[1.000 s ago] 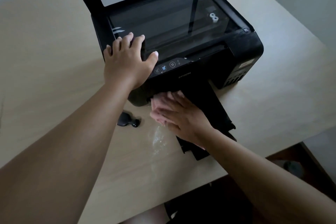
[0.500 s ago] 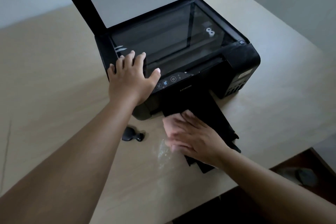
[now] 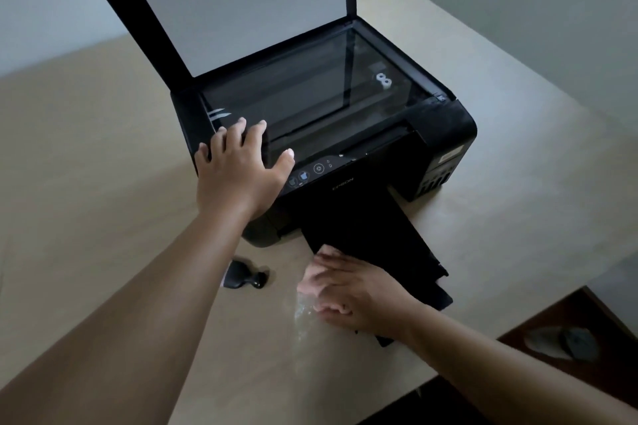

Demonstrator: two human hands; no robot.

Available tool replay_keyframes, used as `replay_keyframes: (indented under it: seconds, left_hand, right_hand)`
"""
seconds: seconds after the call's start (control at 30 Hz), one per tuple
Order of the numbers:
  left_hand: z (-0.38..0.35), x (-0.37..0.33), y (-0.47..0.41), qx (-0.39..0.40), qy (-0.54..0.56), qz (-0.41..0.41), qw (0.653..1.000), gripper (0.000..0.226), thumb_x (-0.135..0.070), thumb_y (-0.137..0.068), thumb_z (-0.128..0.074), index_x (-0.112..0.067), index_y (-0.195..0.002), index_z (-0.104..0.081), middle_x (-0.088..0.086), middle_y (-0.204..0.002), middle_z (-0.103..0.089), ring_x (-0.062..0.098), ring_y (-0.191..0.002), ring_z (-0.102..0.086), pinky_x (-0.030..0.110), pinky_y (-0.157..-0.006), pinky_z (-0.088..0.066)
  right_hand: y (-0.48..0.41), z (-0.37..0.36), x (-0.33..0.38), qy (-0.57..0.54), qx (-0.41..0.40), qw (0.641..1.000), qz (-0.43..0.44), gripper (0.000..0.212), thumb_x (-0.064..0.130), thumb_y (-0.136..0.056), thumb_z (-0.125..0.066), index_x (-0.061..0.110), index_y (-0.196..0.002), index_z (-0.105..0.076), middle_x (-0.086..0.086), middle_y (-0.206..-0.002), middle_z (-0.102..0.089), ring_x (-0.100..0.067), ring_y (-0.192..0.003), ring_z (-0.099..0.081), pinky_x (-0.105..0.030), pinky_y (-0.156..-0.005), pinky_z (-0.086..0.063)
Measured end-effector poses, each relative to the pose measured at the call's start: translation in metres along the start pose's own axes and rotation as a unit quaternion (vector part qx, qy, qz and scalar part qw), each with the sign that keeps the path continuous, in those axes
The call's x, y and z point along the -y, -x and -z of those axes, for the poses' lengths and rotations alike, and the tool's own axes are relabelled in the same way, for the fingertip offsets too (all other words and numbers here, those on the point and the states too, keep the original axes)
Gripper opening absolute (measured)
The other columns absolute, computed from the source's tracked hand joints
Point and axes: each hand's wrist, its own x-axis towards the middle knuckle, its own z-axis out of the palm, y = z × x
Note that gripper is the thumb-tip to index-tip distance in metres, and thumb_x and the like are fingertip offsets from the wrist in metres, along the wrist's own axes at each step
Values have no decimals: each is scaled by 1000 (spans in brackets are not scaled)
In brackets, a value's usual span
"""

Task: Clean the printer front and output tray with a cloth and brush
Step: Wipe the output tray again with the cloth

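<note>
A black printer [image 3: 438, 128] stands on a beige table [image 3: 86, 166] with its scanner lid [image 3: 234, 0] raised. My left hand [image 3: 238, 172] lies flat on the printer's front left corner, fingers spread. The black output tray [image 3: 397, 245] sticks out from the front toward me. My right hand [image 3: 355, 290] presses a pale pink cloth [image 3: 310, 274] flat on the tray's near left part; the hand covers most of the cloth. A small black brush [image 3: 243, 279] lies on the table left of the tray.
A whitish smear [image 3: 302, 314] marks the table just left of my right hand. The table's near edge runs diagonally at lower right, with a dark floor and a grey object [image 3: 566, 342] beyond it. A wall stands behind the printer.
My right hand has slid the cloth along the tray toward me, away from the printer's front slot. My left hand has kept its place on the printer.
</note>
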Motion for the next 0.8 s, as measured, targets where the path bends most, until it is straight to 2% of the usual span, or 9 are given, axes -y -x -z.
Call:
replay_keyframes:
  seconds: [0.1, 0.2, 0.27, 0.37, 0.43, 0.5, 0.57, 0.7, 0.8]
  left_hand:
    - [0, -1, -2, -6, 1, -2, 1000, 76, -72, -83, -27, -34, -149, -30, -1, -160, -23, 24, -147, -15, 51, -118, -10]
    - [-2, 0, -2, -8, 1, -1, 1000, 77, -72, -82, -27, -34, -149, -31, -1, -160, -24, 25, -146, -15, 51, -118, -10]
    - [-3, 0, -2, -11, 1, 2, 1000, 77, -73, -82, -27, -34, -148, -31, -2, -160, -24, 25, -146, -16, 51, -118, -10]
    - [-3, 1, -3, -7, -1, 2, 1000, 77, -73, -82, -26, -34, -149, -30, -2, -160, -23, 25, -146, -15, 51, -118, -10]
    - [-2, 2, -2, -4, -3, 4, 1000, 77, -73, -83, -26, -34, -149, -30, -1, -160, -23, 25, -146, -16, 51, -118, -10]
    - [-2, 2, -2, -4, -2, 3, 1000, 77, -73, -83, -26, -34, -149, -30, -1, -160, -23, 25, -146, -15, 51, -118, -10]
    - [-1, 0, -3, -3, 2, 4, 1000, 77, -73, -82, -26, -34, -148, -31, -1, -160, -24, 25, -146, -15, 51, -118, -10]
    - [-1, 1, -2, 1, 5, 7, 1000, 78, -74, -81, -25, -33, -148, -31, 0, -160, -24, 26, -146, -16, 51, -118, -10]
    - [-2, 2, -2, 1, 10, 7, 1000, 79, -74, -81, -26, -33, -148, -32, 1, -160, -24, 26, -146, -16, 52, -118, -9]
  right_hand:
    - [17, 19, -21, 15, -47, 999, -5, 25, 24, -99, -57, 22, -123, -63, 2, -130, -63, -14, -125, -54, -35, -110, -41]
    - [6, 27, -48, 83, -175, 958, -214, 33, 21, -97, -55, 17, -129, -62, -5, -134, -60, -19, -131, -46, -47, -110, -41]
    - [-14, 17, -51, 169, -198, 919, -294, 35, 18, -94, -59, 17, -128, -62, -4, -136, -60, -23, -135, -41, -49, -113, -38]
    - [-37, -4, -29, 163, -184, 947, -208, 23, 18, -95, -57, 16, -114, -69, 3, -125, -66, -23, -123, -56, -43, -110, -41]
    - [-33, -4, -13, 89, -103, 985, -102, 16, 16, -99, -47, 15, -101, -64, 6, -110, -63, -17, -107, -55, -38, -101, -44]
    - [-13, 9, -6, 41, -28, 998, -48, 16, 14, -100, -46, 15, -108, -60, 3, -108, -60, -16, -107, -53, -32, -99, -43]
    - [10, 27, -4, 18, -14, 998, -66, 32, 15, -96, -57, 19, -128, -59, 5, -121, -63, -11, -120, -54, -26, -105, -42]
    - [33, 66, 0, -44, -193, 949, -247, 27, 9, -85, -72, 14, -111, -71, -1, -117, -68, -15, -109, -65, -25, -89, -56]
    - [46, 92, 1, -67, -316, 892, -315, 21, 18, -87, -67, 23, -107, -68, 18, -103, -64, -2, -92, -66, -8, -74, -52]
